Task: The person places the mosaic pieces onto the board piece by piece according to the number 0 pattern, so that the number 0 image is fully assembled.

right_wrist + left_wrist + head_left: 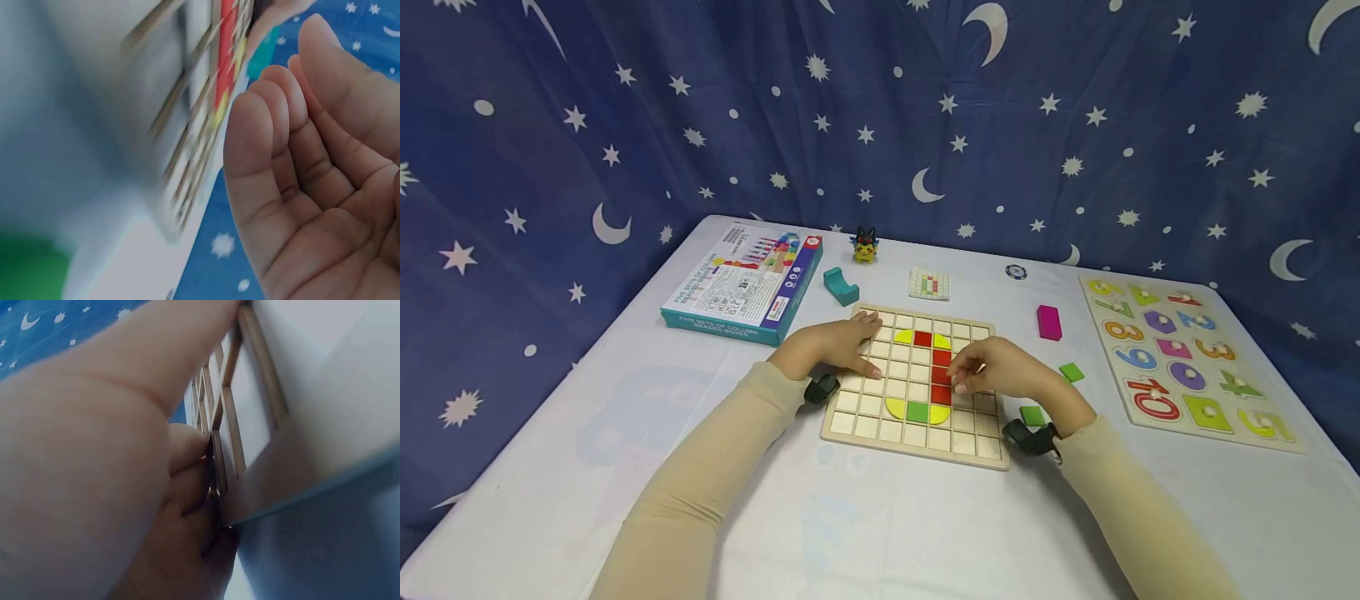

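A wooden grid board [917,437] lies on the table, with several red tiles [941,376], a green tile [917,412] and several yellow rounded pieces [896,407] set in its squares. My left hand [838,343] rests on the board's left side, fingers spread; in the left wrist view, its palm and fingers lie along the grid. Over the board's right side, beside the red column, is my right hand [996,367]. Its fingers are loosely bent, and the right wrist view shows nothing between thumb and fingers [250,134]. Whether the fingertips touch a red tile cannot be told.
Two loose green tiles [1071,372] lie right of the board. Behind it are a pattern card [929,284], a teal block [841,287] and a small figurine [865,246]. A boxed toy [730,283] sits left; a magenta block [1049,322], chip [1016,272] and number puzzle [1150,350] lie right.
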Tool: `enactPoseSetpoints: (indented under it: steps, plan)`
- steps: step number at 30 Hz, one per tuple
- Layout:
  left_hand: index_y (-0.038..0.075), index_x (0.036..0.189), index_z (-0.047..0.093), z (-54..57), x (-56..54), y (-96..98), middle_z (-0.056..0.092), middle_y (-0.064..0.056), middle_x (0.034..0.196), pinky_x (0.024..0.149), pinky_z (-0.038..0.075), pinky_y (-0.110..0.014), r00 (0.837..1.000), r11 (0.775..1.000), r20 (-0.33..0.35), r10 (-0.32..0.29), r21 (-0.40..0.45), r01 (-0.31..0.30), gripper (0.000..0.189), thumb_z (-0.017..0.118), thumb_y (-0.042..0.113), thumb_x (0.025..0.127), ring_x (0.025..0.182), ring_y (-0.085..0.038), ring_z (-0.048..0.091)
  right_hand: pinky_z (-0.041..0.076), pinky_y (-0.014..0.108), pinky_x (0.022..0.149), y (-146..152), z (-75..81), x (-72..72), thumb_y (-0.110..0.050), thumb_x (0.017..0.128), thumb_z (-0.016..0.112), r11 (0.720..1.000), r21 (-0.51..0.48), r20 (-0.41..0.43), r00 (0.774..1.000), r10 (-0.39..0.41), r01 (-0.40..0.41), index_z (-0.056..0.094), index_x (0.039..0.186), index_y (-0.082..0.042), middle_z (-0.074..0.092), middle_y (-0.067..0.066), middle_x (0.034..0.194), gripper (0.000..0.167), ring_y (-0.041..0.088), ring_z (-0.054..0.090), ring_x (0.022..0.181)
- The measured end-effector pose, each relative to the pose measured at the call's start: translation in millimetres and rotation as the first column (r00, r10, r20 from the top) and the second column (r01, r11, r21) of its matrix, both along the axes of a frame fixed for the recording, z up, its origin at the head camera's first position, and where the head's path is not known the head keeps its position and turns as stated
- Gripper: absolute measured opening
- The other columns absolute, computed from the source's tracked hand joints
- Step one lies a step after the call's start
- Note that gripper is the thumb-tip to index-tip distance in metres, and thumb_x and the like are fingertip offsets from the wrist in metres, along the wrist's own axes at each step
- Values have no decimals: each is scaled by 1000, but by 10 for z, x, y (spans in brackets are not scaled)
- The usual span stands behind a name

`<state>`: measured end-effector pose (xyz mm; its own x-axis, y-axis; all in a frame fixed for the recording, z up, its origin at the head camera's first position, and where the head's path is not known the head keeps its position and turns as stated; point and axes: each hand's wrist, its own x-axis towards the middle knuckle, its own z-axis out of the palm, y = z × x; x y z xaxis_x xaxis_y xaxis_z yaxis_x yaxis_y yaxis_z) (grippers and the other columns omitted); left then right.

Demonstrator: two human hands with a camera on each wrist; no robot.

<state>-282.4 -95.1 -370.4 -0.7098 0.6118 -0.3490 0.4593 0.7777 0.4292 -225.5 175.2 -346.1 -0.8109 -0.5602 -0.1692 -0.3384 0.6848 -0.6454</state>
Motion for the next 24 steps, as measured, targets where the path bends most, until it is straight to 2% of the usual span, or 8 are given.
enactPoseSetpoints:
  steps: [6,11,15,21,24]
  plan:
    - [3,147,11,10,-5,13,3,-13,155,116,5,-40,1000,1000,2,-1,-5,1,96,66,44,81,143,-26,-3,48,26,66,473,-58,59,-5,76,72,996,38,16,997,-79,78,67,93,0,64,3,81,18,14,53,74]
    - [3,147,11,3,-4,11,4,-12,155,116,5,-39,1000,1000,-1,-1,-12,1,95,65,44,82,143,-25,-3,48,25,64,730,-88,142,-4,76,71,990,74,55,990,-127,123,67,94,0,62,3,81,19,15,53,75]
    - [4,148,10,-12,-13,-1,3,-12,155,116,4,-38,1000,1000,8,2,-4,-1,95,65,44,81,143,-24,-4,48,23,64,822,-125,188,-5,73,74,990,84,75,990,-123,117,68,94,-1,62,2,81,22,16,53,76]
    - [3,147,12,-14,-22,-14,4,-13,155,116,5,-40,999,1000,36,4,23,-5,103,67,52,76,143,-25,-3,49,22,67,841,-174,210,-5,68,79,992,91,39,995,-89,85,68,93,-3,63,2,85,28,16,52,78]
    - [2,147,12,-16,-19,-8,4,-13,155,116,5,-39,999,1000,33,6,23,-7,101,68,49,77,143,-25,-3,49,23,67,822,-182,219,-2,67,78,991,94,27,995,-96,93,67,91,-3,62,2,84,27,16,52,78]
